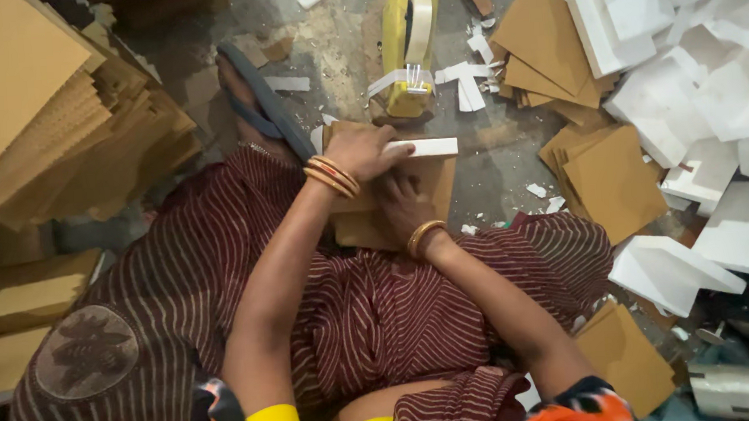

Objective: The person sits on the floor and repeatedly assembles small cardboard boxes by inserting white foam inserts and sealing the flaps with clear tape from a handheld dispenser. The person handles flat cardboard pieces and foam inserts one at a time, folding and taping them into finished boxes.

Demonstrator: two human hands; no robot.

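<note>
While pressed flat by the right hand [404, 202] on the lap, brown square cardboard sheets [392, 209] lie steady. Left hand [362, 150] pinching narrow white foam strip [427, 147] along their far edge, seemingly for alignment. Yellow tape dispenser [408, 44] just beyond on the floor.

There is one view, from the camera on my head, facing almost straight down over my lap to the floor [339, 57] in front of me. It sits close: my forearms fill the middle, my knees spread below, and stacked cardboard sheets [40, 127] crowd the left edge.
</note>
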